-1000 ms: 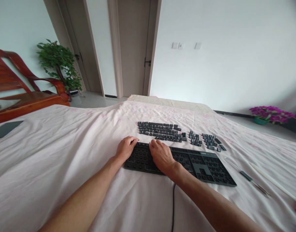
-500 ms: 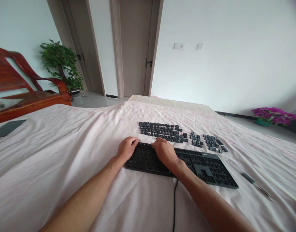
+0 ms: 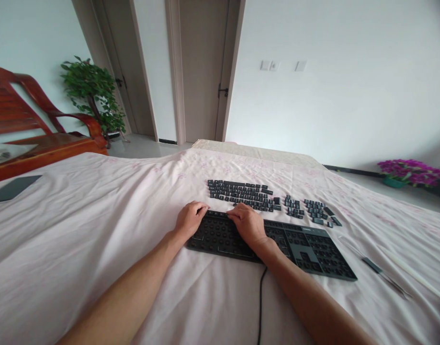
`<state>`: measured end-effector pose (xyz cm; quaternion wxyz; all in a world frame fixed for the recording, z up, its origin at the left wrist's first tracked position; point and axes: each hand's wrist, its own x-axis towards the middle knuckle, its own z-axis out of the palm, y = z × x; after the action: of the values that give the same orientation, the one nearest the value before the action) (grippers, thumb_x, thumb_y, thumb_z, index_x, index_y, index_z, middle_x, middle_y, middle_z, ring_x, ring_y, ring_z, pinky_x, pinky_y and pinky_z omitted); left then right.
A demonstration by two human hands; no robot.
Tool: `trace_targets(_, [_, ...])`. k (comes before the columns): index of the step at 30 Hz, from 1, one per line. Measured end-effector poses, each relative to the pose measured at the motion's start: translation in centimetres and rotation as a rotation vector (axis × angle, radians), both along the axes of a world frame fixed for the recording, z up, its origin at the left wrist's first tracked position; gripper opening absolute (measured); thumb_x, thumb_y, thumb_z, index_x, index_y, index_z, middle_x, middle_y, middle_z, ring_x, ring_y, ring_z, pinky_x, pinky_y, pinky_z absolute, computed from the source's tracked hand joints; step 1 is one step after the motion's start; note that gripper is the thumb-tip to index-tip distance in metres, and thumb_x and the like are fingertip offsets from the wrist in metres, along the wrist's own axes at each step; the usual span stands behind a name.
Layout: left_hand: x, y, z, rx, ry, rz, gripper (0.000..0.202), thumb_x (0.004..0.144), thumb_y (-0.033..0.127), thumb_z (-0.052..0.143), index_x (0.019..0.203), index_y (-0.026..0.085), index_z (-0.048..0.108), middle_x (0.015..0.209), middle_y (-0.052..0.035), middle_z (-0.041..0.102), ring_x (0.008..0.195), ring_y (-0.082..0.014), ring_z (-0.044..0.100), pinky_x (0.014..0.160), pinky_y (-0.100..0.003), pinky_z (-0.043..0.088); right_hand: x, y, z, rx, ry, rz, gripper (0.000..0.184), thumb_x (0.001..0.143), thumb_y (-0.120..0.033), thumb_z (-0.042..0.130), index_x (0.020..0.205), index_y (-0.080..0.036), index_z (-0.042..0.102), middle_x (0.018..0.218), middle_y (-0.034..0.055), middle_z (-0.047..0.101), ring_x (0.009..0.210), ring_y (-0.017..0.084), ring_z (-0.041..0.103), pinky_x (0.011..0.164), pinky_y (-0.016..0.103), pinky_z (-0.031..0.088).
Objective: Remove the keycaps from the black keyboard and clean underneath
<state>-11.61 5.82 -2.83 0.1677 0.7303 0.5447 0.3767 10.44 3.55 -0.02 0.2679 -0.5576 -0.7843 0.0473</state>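
Observation:
A black keyboard (image 3: 302, 251) lies on the cloth, most of its key positions bare of caps. At its far left corner is my left hand (image 3: 191, 219), fingers closed in a pinch against the edge. My right hand (image 3: 247, 223) bends over the far edge a little to the right, its thumb and fingertips pressed together at the top row. Whatever is between those fingertips is too small to make out. A few caps show in the top row between the hands. Loose keycaps (image 3: 241, 194) lie in rows just beyond the keyboard, with smaller groups (image 3: 294, 207) to the right.
Right of the keyboard lies a thin tool with a dark grip and metal prongs (image 3: 385, 278). The keyboard's cable (image 3: 261, 306) runs toward me. A flat dark panel (image 3: 13, 188) lies at the far left of the wrinkled pink cloth (image 3: 133, 211). A wooden bench (image 3: 43, 124) stands beyond.
The view has shifted slightly, so everything appears a little displaced. Both hands stay at the keyboard's far edge; the right hand's fingers have shifted only slightly.

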Motion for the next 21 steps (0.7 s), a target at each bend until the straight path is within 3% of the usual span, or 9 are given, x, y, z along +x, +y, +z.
trace_targets(7, [-0.1,-0.1,0.1,0.002,0.013,0.005,0.028,0.091,0.033,0.047,0.094,0.023,0.073,0.1,-0.0034,0.073,0.095,-0.0196,0.065,0.087,-0.029,0.048,-0.6,-1.3,1.6,0.017,-0.299,0.04,0.031,0.098,-0.027,0.043,0.088,-0.024,0.072,0.091,0.0031,0.065,0.087,0.016,0.058,0.067,0.024,0.04])
trace_targets(11, [-0.1,-0.1,0.0,0.003,0.014,0.0,0.028,0.092,0.034,0.047,0.094,0.023,0.073,0.1,-0.0037,0.073,0.096,-0.0197,0.065,0.087,-0.029,0.048,-1.1,-1.9,2.1,-0.002,-0.454,0.036,0.025,0.096,-0.019,0.042,0.092,-0.022,0.067,0.096,0.0046,0.063,0.09,0.017,0.057,0.064,0.025,0.039])
trace_targets(18, [0.0,-0.1,0.0,0.009,0.026,0.008,0.027,0.092,0.033,0.047,0.093,0.024,0.073,0.1,-0.003,0.073,0.097,-0.0188,0.065,0.088,-0.028,0.048,-2.3,-2.6,2.8,0.018,-0.667,0.092,0.028,0.089,-0.006,0.042,0.104,-0.014,0.064,0.104,0.0124,0.061,0.093,0.023,0.056,0.077,0.033,0.043])
trace_targets(21, [0.0,-0.2,0.0,0.001,0.006,0.009,0.029,0.092,0.034,0.046,0.093,0.023,0.073,0.101,-0.003,0.073,0.098,-0.019,0.065,0.089,-0.029,0.048,-1.6,-2.5,3.2,0.007,-0.617,0.131,0.03,0.087,-0.005,0.044,0.102,-0.016,0.067,0.102,0.0107,0.063,0.093,0.022,0.057,0.079,0.032,0.043])
